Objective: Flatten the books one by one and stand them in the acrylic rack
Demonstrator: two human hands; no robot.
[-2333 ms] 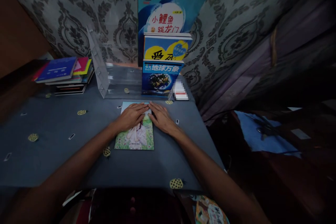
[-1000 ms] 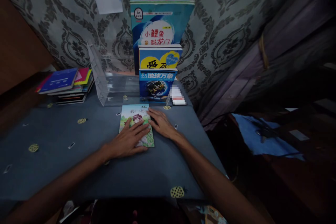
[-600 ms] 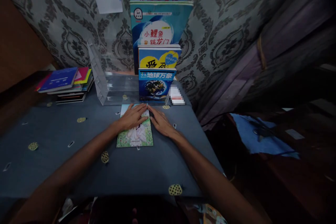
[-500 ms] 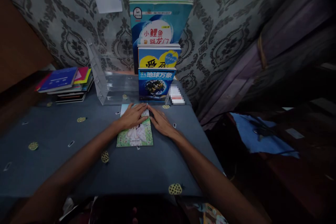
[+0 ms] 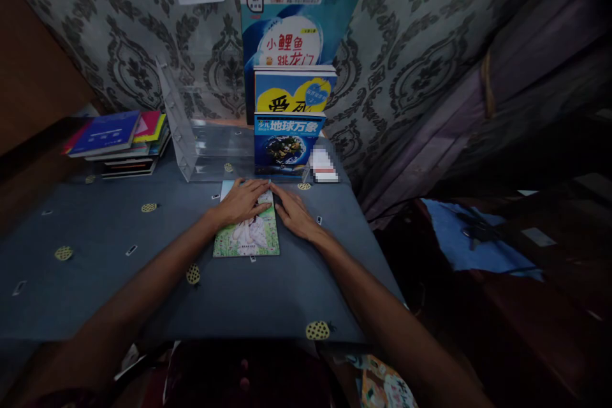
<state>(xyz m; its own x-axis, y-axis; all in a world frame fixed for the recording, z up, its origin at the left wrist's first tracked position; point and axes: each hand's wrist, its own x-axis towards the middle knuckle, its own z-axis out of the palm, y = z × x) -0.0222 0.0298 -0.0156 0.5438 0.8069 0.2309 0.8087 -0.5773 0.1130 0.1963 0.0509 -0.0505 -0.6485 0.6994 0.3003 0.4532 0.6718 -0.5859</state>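
A thin picture book (image 5: 248, 239) with a green cover lies flat on the grey-blue tablecloth (image 5: 95, 268). My left hand (image 5: 241, 202) rests flat on its upper half, fingers stretched out. My right hand (image 5: 295, 211) lies flat beside the book's right edge, fingertips touching its top right corner. Just behind the book stands a clear acrylic rack (image 5: 191, 140) with several upright books: a blue earth book (image 5: 288, 143) in front, a yellow-and-blue one (image 5: 294, 90) behind it, and taller blue ones (image 5: 296, 19) at the back.
A stack of flat books (image 5: 119, 140) lies at the back left. The table's right edge (image 5: 368, 229) drops off to dark clutter and a blue cloth (image 5: 478, 236). Patterned wallpaper (image 5: 119, 32) backs the table. More books (image 5: 382, 386) lie below the front edge.
A second ago my left hand lay on the book's lower half; it has slid up to the upper half. My right hand has stayed by the book's right edge.
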